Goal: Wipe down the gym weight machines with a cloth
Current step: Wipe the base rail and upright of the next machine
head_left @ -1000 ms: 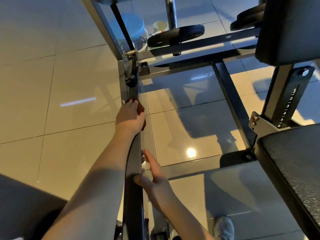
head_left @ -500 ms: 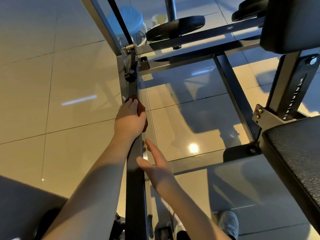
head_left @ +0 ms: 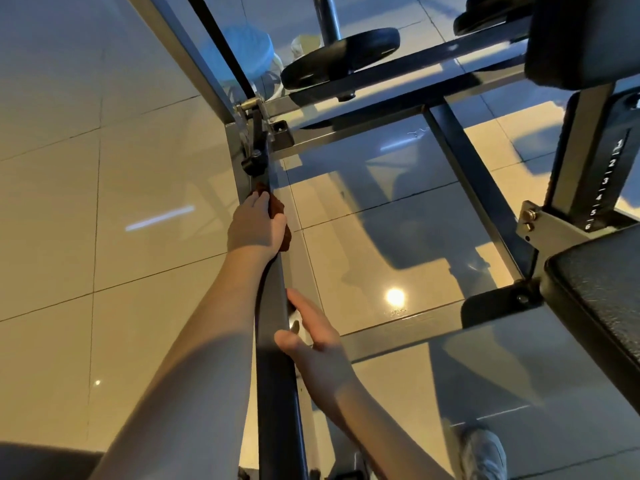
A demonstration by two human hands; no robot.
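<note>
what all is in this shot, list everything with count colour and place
long dark metal frame bar: 1, dark grey, centre
crumpled brown cloth: 1, brown, on the bar
round black weight plate: 1, black, top centre
black padded seat: 1, black, right edge
black padded backrest: 1, black, top right
numbered metal adjustment post: 1, dark, right
round blue-topped object: 1, blue, top
glossy floor tiles: many, beige
grey shoe: 1, grey, bottom right
left-hand grip: 1, holds the cloth
right-hand grip: 1, fingers straight, against the bar

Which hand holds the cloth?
The left hand, farther up the bar, grips the brown cloth; the right hand is open and holds nothing.
</note>
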